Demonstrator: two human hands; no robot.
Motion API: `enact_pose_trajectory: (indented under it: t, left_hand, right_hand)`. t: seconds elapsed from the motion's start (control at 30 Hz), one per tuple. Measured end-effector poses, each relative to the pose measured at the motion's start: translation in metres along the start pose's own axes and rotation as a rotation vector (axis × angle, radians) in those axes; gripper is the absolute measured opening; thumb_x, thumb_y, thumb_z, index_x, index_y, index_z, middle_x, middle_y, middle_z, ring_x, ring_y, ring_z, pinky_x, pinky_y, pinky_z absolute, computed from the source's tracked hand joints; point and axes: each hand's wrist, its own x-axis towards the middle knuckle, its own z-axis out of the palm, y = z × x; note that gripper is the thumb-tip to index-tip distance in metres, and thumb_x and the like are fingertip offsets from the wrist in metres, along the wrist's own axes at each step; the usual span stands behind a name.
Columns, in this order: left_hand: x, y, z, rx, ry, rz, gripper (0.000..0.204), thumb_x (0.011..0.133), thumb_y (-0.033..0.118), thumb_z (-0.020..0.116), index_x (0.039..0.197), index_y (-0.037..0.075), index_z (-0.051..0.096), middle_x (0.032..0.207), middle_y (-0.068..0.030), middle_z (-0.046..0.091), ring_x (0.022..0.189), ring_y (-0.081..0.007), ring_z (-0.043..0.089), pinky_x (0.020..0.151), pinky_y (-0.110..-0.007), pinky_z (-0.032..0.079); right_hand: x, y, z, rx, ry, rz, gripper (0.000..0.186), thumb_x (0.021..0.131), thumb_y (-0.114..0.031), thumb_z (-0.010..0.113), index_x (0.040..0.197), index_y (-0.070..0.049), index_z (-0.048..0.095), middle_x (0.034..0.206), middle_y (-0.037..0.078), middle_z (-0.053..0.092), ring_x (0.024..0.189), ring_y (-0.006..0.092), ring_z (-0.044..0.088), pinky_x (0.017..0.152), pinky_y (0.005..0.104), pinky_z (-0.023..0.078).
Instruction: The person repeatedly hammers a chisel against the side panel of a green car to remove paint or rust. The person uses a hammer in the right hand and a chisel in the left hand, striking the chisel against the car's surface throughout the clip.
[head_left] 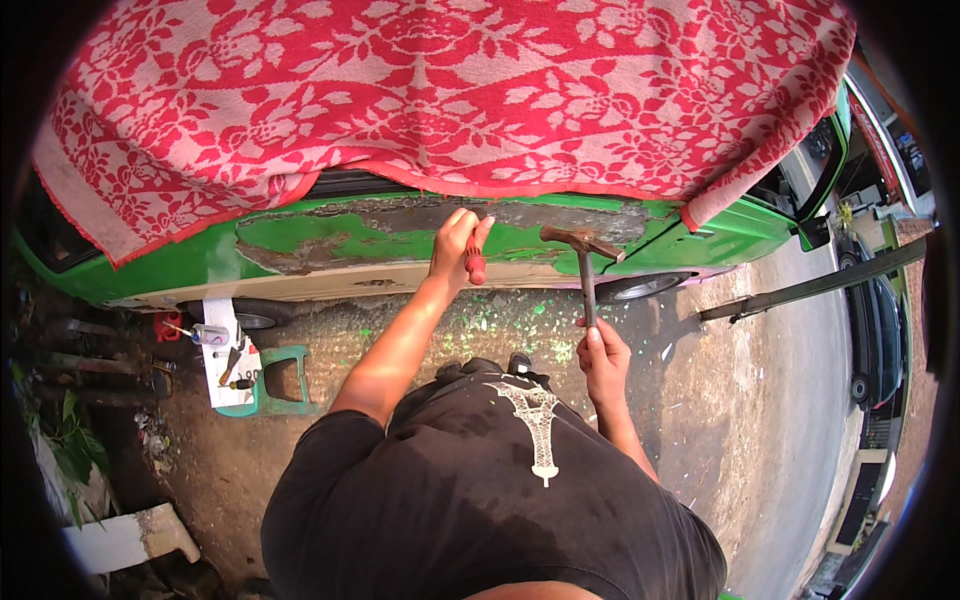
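From the head view, my left hand (460,240) has its fingers wrapped around a ribbed, red-handled tool (475,268), butt pointing out, I guess to keep that end exposed; can't see its tip. My right hand (604,358) grips a rusty-brown, T-headed hammer (588,285) low on its grey shaft, probably for leverage. Both are by the green car side (350,235), all rough, flaky grey-brown patches. Fuzzy red-and-pink floral blanket (420,90) drapes above, maybe as cover.

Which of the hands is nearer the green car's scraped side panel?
Left. The left hand is up close to the scraped panel; the right hand, holding a metal hammer, is farther back.
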Motion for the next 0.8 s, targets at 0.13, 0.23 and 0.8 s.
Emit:
enact_pose_trajectory:
  t: [0.13,0.23,0.8]
  left_hand:
    - [0.014,0.007,0.002,0.014,-0.004,-0.045,0.037,0.092,0.01,0.067,0.071,0.0,0.039,0.064,-0.0126,0.039,0.055,-0.0286,0.037,0.053,-0.039,0.036]
    - [0.025,0.011,0.001,0.056,-0.042,-0.083,0.038,0.093,0.015,0.066,0.07,0.0,0.04,0.064,-0.0142,0.042,0.056,-0.0312,0.04,0.054,-0.041,0.036]
    - [0.053,0.016,0.008,0.081,-0.127,-0.256,0.038,0.094,0.032,0.062,0.076,0.001,0.05,0.069,-0.0185,0.056,0.07,-0.0413,0.055,0.063,-0.047,0.042]
  right_hand:
    - [0.003,-0.01,0.005,-0.053,0.015,-0.098,0.028,0.101,-0.019,0.053,0.116,0.003,0.062,0.065,-0.007,0.043,0.055,0.0016,0.035,0.048,0.0205,0.025]
    - [0.001,-0.032,0.013,-0.112,0.049,-0.263,0.032,0.102,-0.023,0.053,0.114,0.005,0.061,0.065,-0.006,0.046,0.056,0.0032,0.039,0.05,0.0204,0.028]
    - [0.028,-0.022,0.021,-0.376,0.084,-0.642,0.03,0.1,-0.02,0.055,0.115,0.005,0.063,0.066,0.0,0.054,0.059,0.0077,0.048,0.055,0.0249,0.04]
